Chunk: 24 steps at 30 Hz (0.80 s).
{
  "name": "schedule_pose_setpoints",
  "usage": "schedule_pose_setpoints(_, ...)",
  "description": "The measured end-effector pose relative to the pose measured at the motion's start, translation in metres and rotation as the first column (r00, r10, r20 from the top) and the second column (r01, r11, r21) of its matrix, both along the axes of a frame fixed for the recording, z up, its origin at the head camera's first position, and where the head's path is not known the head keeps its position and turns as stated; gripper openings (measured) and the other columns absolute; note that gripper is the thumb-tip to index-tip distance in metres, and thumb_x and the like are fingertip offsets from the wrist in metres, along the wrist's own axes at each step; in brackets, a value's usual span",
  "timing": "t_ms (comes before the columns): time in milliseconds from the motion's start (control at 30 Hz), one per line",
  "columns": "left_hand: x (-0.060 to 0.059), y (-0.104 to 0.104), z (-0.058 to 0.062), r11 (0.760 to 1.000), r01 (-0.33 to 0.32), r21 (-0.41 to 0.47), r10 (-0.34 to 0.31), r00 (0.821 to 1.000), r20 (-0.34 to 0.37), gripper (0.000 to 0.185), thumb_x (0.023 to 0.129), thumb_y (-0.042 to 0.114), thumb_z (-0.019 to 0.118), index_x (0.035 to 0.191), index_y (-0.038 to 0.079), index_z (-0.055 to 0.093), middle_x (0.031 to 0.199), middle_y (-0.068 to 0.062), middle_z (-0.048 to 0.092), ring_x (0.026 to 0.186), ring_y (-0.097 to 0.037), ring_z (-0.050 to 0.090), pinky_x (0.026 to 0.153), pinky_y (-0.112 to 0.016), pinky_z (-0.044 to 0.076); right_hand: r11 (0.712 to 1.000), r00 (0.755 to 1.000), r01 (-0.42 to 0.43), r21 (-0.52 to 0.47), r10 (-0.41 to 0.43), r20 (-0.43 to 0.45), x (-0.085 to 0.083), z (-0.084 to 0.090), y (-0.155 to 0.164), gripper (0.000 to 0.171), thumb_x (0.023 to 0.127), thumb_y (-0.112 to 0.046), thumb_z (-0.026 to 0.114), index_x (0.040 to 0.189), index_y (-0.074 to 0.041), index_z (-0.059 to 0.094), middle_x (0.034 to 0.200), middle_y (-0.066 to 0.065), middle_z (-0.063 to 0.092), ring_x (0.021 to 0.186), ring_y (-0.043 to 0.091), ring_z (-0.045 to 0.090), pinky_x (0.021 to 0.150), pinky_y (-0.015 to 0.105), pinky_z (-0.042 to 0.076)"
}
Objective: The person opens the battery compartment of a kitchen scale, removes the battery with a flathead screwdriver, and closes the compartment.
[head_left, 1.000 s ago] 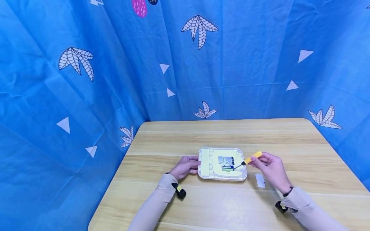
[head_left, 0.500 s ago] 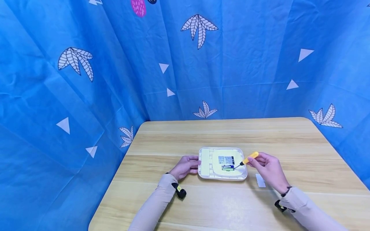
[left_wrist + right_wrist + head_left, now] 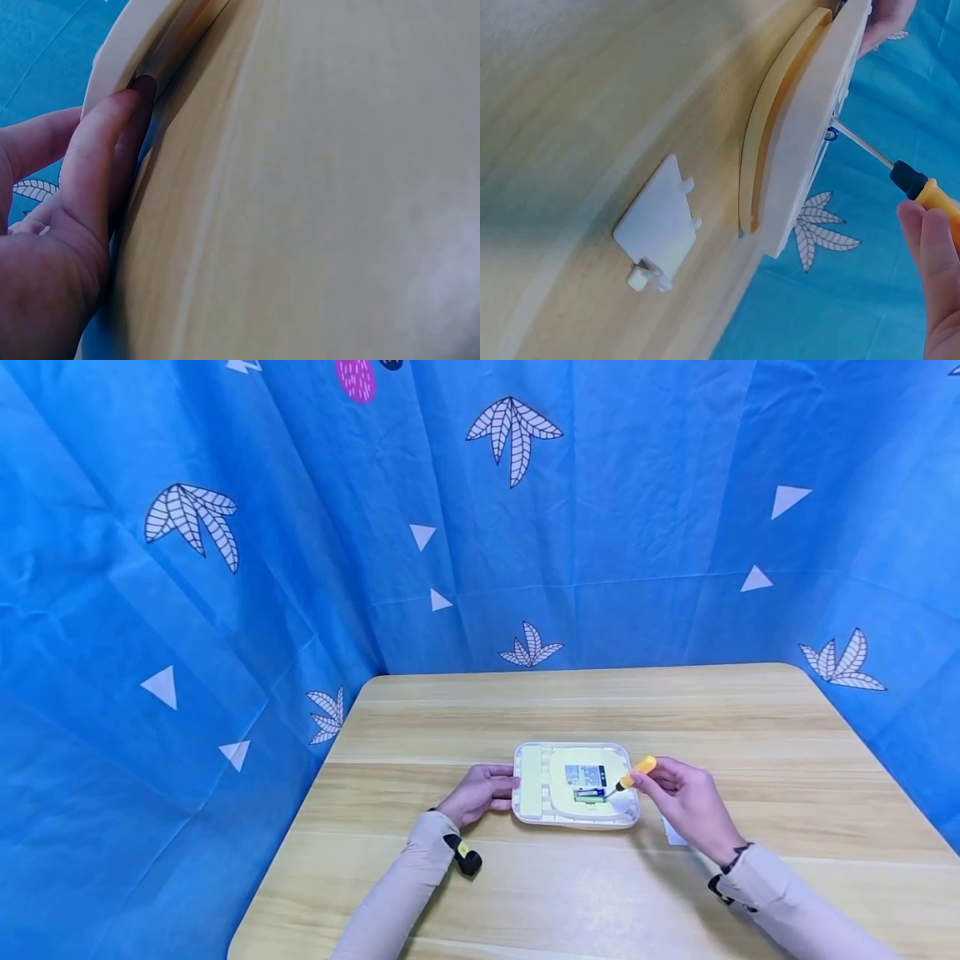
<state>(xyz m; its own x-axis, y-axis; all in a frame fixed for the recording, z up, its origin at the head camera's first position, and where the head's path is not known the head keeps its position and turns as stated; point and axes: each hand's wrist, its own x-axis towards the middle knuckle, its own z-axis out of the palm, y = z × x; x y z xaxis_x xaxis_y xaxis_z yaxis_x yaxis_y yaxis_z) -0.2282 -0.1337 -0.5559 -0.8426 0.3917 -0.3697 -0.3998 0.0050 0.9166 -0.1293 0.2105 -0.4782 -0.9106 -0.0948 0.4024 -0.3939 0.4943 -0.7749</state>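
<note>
Wood-grain table (image 3: 585,902), white device (image 3: 531,781) on top, small tabbed plate (image 3: 660,217) nearby

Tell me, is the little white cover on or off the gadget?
Off. The cover lies on the table, apart from the gadget, whose batteries show uncovered in the head view.

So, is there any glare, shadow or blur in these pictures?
Head view: pale glare on the table, a soft shadow beside the right sleeve; left wrist view: dimmer, bright haze at lower right, wood grain soft; right wrist view: table grain soft too, the yellow-handled tool and small white piece clearer.
</note>
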Motion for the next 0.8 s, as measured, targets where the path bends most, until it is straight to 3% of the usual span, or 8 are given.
schedule_pose_setpoints(267, -0.0001, -0.0003, 0.0006, 1.000, 0.000, -0.003, 0.000, 1.000, -0.003, 0.047, 0.098, 0.005, 0.067, 0.140, -0.012, 0.052, 0.113, -0.017, 0.076, 0.090, -0.017, 0.076, 0.077, -0.026, 0.067, 0.996, 0.982, -0.061, 0.058, 0.071, -0.175, 0.0035, 0.0022, -0.0068, 0.015, 0.088, 0.006, 0.076, 0.098, -0.005, 0.073, 0.086, 0.010, 0.079, 0.079, -0.001, 0.073, 0.069, 0.012, 0.061)
schedule_pose_setpoints(367, 0.0000, 0.0009, 0.0007, 1.000, -0.007, 0.000, 0.007, 1.000, 0.008, 0.047, 0.097, 0.005, 0.067, 0.140, -0.010, 0.053, 0.113, -0.016, 0.076, 0.090, -0.017, 0.077, 0.076, -0.026, 0.067, 0.994, 0.977, -0.059, 0.087, 0.075, -0.198, 0.0048, 0.0048, -0.0083, 0.016, 0.087, 0.008, 0.076, 0.098, -0.003, 0.072, 0.085, 0.010, 0.079, 0.079, 0.001, 0.074, 0.069, 0.010, 0.061)
schedule_pose_setpoints(567, 0.0005, 0.0013, 0.0012, 1.000, -0.008, 0.010, 0.008, 1.000, 0.002, 0.048, 0.097, 0.003, 0.067, 0.140, -0.011, 0.053, 0.110, -0.014, 0.077, 0.089, -0.016, 0.077, 0.076, -0.025, 0.067, 0.992, 0.979, -0.060, 0.108, 0.080, -0.188, 0.0052, 0.0090, -0.0100, 0.013, 0.089, 0.006, 0.075, 0.098, -0.002, 0.071, 0.086, 0.011, 0.078, 0.077, 0.019, 0.079, 0.069, 0.011, 0.061)
schedule_pose_setpoints(800, 0.0001, 0.0000, 0.0009, 1.000, 0.002, 0.022, -0.001, 1.000, -0.006, 0.047, 0.098, 0.004, 0.067, 0.140, -0.012, 0.052, 0.105, -0.009, 0.077, 0.088, -0.015, 0.076, 0.074, -0.024, 0.066, 0.999, 0.998, -0.020, -0.043, 0.017, -0.062, 0.0031, 0.0011, -0.0038, 0.007, 0.094, -0.001, 0.073, 0.100, -0.001, 0.073, 0.090, 0.018, 0.080, 0.082, 0.005, 0.077, 0.073, 0.012, 0.062)
